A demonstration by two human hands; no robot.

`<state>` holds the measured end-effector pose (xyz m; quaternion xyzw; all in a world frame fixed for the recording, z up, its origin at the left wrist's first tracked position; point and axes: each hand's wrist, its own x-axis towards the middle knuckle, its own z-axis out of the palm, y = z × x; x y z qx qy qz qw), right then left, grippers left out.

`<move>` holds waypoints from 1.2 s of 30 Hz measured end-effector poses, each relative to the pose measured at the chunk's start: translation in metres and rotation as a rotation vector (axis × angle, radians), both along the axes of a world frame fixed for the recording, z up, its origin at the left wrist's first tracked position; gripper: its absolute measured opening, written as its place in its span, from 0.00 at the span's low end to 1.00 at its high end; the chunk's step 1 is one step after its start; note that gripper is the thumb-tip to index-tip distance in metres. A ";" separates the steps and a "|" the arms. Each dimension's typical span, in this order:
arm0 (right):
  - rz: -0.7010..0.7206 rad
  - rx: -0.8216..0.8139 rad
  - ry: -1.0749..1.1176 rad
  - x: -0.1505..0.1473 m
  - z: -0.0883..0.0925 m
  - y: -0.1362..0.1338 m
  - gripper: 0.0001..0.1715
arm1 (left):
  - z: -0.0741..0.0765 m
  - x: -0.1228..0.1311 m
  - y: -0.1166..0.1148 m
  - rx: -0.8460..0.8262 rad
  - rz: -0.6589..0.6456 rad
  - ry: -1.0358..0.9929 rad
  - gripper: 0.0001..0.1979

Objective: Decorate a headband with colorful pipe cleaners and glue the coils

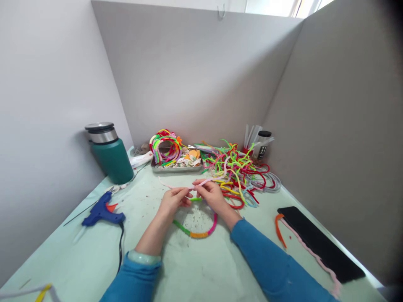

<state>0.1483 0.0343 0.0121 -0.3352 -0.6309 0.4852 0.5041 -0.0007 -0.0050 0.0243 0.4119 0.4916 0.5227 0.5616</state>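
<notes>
Over the middle of the table my left hand [176, 199] and my right hand [210, 193] meet, fingertips nearly touching. Both pinch a pale pink pipe cleaner [206, 181]; one thin end runs out to the left, and its longer part curves up to the right. Below them a ring wrapped in coloured pipe cleaner [199, 235] lies on the table, with green, orange and magenta sections. My hands and wrists cover part of its far side. Whether the pink strand touches the ring is hidden.
A heap of pipe cleaners [234, 163] lies behind my right hand. A metal tray [176, 169] holds coloured rings and cut-outs. On the left are a blue glue gun [102, 212] with its cord and a green bottle [113, 159]. A black strip [317, 241] lies right. Grey panels surround the table.
</notes>
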 end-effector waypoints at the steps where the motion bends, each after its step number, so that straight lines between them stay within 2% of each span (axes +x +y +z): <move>1: -0.005 0.021 -0.031 0.000 -0.001 0.000 0.13 | 0.000 0.001 0.000 0.002 -0.022 0.016 0.17; 7: -0.080 0.218 -0.198 0.003 -0.005 0.000 0.09 | -0.001 0.004 -0.001 0.018 -0.105 0.065 0.18; 12: -0.139 0.316 -0.262 0.001 -0.004 -0.002 0.09 | -0.004 0.006 0.003 0.017 -0.106 0.126 0.16; 15: -0.178 0.375 -0.299 -0.001 -0.005 -0.003 0.08 | -0.007 0.005 0.002 0.095 -0.077 0.405 0.13; 19: -0.203 0.395 -0.347 -0.003 -0.007 -0.003 0.09 | -0.005 0.005 -0.004 0.374 -0.018 0.934 0.12; 22: -0.214 0.372 -0.358 -0.002 -0.006 -0.001 0.11 | -0.002 0.007 -0.008 0.563 -0.049 1.139 0.11; 25: -0.210 0.311 -0.334 -0.001 -0.004 0.001 0.12 | -0.001 0.007 -0.008 0.610 -0.062 1.120 0.12; 30: -0.212 0.187 -0.285 -0.001 -0.002 0.001 0.15 | -0.007 0.004 -0.003 0.477 -0.053 0.916 0.12; 36: -0.206 0.172 -0.261 0.000 -0.003 0.001 0.16 | -0.009 0.002 -0.001 0.413 0.019 0.836 0.13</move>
